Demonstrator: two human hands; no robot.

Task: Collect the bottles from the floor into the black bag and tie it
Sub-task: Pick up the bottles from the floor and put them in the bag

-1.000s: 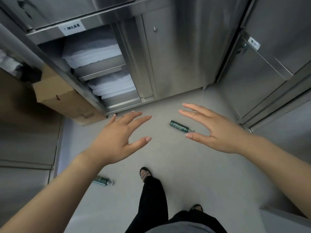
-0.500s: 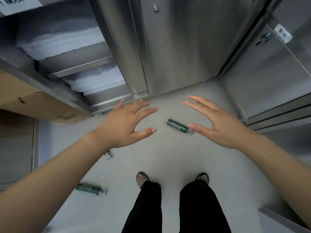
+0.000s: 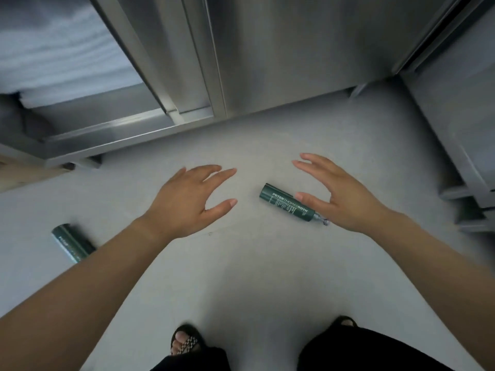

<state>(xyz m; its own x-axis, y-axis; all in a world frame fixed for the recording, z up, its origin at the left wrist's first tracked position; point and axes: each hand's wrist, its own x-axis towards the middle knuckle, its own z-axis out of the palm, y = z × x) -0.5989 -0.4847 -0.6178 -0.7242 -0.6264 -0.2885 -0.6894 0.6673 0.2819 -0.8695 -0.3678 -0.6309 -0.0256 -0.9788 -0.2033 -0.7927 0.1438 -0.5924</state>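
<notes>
Head view, looking down at a grey floor (image 3: 241,263). Both bare arms reach forward. Left hand (image 3: 184,203) hovers palm down, fingers (image 3: 222,172) spread apart, holding nothing. Right hand (image 3: 340,194) also splayed and empty, thumb overlapping the near bottle in the picture; contact cannot be told.

Dark green pump bottle (image 3: 286,203) lies on its side on the floor between the hands, closer to the right one, white lettering up, pump end toward the right wrist. Second green bottle (image 3: 71,243) lies on the floor at left, partly hidden behind the left forearm.

Stainless steel cabinet (image 3: 267,49) stands along the far edge of the floor; an open shelf at left holds stacked white material (image 3: 53,49), blurred. Sandalled foot (image 3: 184,342) and black trousers (image 3: 361,349) at the bottom edge.
</notes>
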